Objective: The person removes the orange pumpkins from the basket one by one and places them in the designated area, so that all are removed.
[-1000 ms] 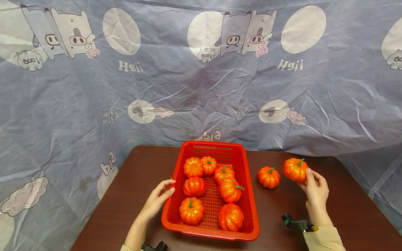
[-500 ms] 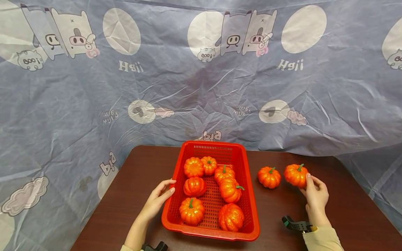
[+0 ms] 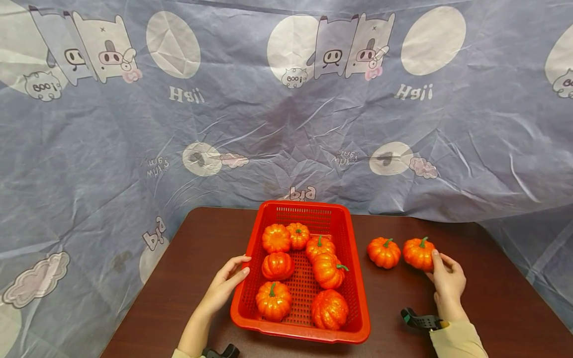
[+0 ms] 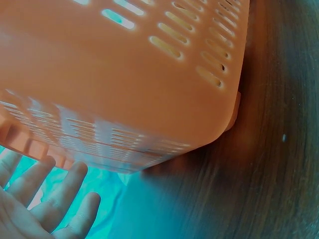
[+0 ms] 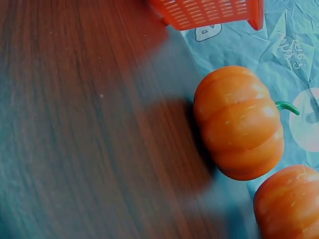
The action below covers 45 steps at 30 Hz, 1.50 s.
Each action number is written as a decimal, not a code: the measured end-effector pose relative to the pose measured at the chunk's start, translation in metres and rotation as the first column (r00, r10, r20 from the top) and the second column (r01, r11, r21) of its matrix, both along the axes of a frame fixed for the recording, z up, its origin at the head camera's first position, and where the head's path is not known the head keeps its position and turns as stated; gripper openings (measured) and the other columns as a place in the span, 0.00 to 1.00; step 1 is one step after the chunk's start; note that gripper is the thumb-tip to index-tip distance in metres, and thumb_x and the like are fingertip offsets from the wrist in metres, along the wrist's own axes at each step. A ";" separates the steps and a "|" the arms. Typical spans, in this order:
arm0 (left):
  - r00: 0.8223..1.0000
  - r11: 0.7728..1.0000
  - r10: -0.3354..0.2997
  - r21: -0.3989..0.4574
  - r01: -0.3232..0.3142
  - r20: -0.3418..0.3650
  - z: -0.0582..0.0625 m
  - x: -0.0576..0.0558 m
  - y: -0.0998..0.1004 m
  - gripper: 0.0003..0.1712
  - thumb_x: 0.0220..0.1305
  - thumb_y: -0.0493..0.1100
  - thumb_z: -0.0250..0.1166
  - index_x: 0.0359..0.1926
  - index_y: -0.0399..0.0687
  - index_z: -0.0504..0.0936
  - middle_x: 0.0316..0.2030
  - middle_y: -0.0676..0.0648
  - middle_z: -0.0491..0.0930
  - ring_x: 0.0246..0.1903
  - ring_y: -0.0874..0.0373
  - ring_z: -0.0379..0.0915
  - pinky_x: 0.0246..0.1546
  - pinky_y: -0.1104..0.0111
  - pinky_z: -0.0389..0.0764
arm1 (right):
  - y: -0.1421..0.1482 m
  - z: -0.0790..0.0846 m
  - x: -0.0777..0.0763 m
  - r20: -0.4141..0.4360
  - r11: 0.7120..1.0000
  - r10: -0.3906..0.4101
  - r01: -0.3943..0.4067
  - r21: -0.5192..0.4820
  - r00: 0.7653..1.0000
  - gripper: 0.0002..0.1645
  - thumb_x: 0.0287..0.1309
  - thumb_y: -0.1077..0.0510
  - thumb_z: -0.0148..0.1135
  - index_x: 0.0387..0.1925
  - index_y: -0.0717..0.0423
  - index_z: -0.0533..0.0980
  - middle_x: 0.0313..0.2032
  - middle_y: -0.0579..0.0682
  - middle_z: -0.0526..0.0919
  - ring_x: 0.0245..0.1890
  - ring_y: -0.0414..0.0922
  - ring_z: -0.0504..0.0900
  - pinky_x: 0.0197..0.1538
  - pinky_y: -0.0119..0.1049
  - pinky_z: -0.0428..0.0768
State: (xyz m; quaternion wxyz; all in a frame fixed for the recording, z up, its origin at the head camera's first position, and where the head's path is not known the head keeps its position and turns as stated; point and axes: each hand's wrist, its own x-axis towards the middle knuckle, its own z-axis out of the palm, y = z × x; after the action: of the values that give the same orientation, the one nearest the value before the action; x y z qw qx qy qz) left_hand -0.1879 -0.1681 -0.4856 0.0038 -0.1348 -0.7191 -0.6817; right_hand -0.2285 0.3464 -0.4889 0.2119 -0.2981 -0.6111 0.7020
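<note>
On the right side of the table, my right hand (image 3: 449, 281) holds a small orange pumpkin (image 3: 418, 254) with a green stem, thumb on its near right side. Another pumpkin (image 3: 383, 252) sits just left of it. In the right wrist view, that neighbour pumpkin (image 5: 239, 124) shows whole, while the held pumpkin (image 5: 291, 204) is cut off at the corner and my hand is out of frame. My left hand (image 3: 221, 286) rests at the left rim of a red plastic basket (image 3: 301, 334). The left wrist view shows the left fingers (image 4: 62, 199) spread and nearly straight beneath the rim.
Several pumpkins lie in the basket, among them an upright one (image 3: 273, 301) and one tipped on its side (image 3: 329, 271). The dark brown table (image 3: 394, 288) ends at a grey-blue printed cloth (image 3: 286, 119) hanging behind.
My right hand has lowered the pumpkin and brought it slightly left, closer to its neighbour. The left hand and the basket have stayed in place.
</note>
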 end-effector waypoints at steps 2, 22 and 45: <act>1.000 1.000 0.000 -0.002 0.000 -0.001 0.000 0.000 0.000 0.18 0.67 0.39 0.57 0.56 0.39 0.71 0.61 0.39 0.66 0.64 0.47 0.56 0.55 0.75 0.66 | 0.000 -0.001 0.000 0.018 1.000 0.003 -0.003 -0.004 1.000 0.17 0.54 0.43 0.64 0.40 0.44 0.70 0.33 0.41 0.71 0.25 0.30 0.74 0.25 0.23 0.77; 1.000 1.000 -0.006 0.003 0.006 -0.004 0.001 0.000 0.000 0.18 0.67 0.39 0.57 0.56 0.39 0.71 0.61 0.40 0.67 0.64 0.48 0.57 0.55 0.75 0.66 | 0.002 -0.012 -0.005 0.071 0.999 0.049 -0.049 0.002 0.996 0.39 0.55 0.39 0.61 0.62 0.56 0.65 0.41 0.43 0.68 0.29 0.28 0.72 0.29 0.22 0.77; 1.000 1.000 -0.001 -0.003 0.001 -0.001 0.002 0.000 0.001 0.18 0.67 0.39 0.57 0.56 0.40 0.72 0.60 0.41 0.68 0.62 0.48 0.60 0.55 0.74 0.67 | -0.009 0.009 -0.007 0.057 0.979 0.039 -0.049 0.198 0.998 0.39 0.63 0.47 0.53 0.70 0.58 0.55 0.69 0.59 0.55 0.67 0.48 0.56 0.67 0.38 0.55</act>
State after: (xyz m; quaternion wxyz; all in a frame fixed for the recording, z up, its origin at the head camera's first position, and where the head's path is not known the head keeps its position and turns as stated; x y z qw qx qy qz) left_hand -0.1875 -0.1674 -0.4839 0.0035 -0.1354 -0.7201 -0.6805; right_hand -0.2352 0.3374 -0.4799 0.2089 -0.2803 -0.6902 0.6335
